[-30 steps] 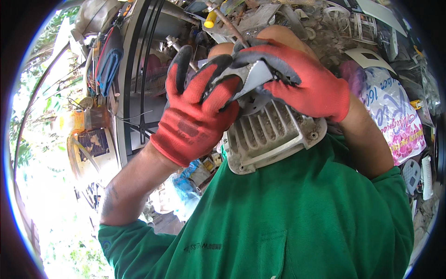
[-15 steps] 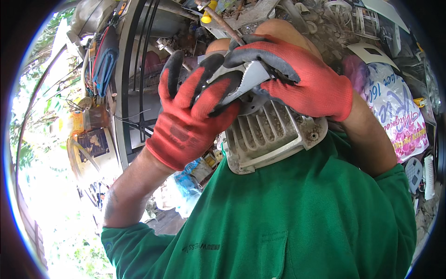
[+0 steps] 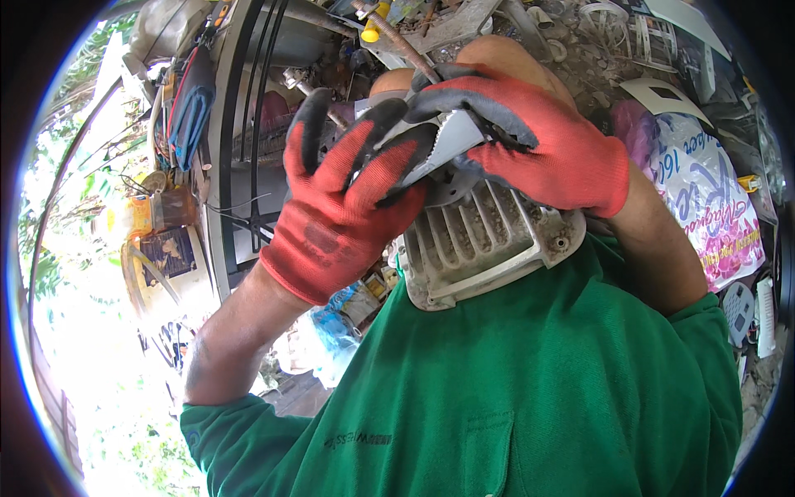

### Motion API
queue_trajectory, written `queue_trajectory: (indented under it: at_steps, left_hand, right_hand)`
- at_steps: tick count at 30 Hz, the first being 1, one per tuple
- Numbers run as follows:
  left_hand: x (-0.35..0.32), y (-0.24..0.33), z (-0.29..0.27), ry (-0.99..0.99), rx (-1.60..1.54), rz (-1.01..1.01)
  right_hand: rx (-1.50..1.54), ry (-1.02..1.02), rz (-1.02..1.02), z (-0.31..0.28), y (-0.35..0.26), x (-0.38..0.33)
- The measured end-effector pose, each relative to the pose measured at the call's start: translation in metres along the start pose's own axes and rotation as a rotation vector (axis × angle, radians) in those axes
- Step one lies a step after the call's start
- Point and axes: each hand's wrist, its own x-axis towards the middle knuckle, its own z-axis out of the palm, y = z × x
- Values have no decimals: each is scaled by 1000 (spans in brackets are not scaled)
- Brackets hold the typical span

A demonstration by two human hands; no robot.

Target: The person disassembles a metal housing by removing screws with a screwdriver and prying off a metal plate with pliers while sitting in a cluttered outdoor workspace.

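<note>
1 grey, toothed metal blade lay between the red-and-black-gloved right hand and left hand. The right hand held its wider end; the left hand curled over its other end, grip indeterminable. Below was 1 pale, round-cornered, ribbed casing; beyond, 2 slender rods.

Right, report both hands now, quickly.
Left hand: fingers curled at the serrated metal piece; whether they grip it cannot be told.
Right hand: closed, holding the serrated metal piece.
</note>
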Motion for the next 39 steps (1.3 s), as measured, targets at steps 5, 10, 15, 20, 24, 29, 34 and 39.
queue_trajectory:
  at_steps: [5,10,15,20,24,29,34,39]
  left_hand:
    - [10,0,-7,-87,70,34]
    - [3,9,-7,-89,103,-7]
    - [0,6,7,55,66,-12]
    - [5,4,0,-7,66,12]
    - [9,4,-9,-113,142,41]
    - [5,2,-6,-94,87,14]
    - [9,2,-4,26,11,-6]
    - [8,2,-7,-81,57,8]
  right_hand:
    - [62,21,26,0,3,-2]
    - [58,-7,-9,-2,3,0]
    - [66,-100,74,-5,-4,-2]
    - [18,-82,43,-6,0,-2]
    - [12,3,25,-4,4,-3]
    - [25,1,9,-1,2,-2]
    - [-8,20,-12,0,0,-2]
    - [50,-46,92,-4,-5,-2]
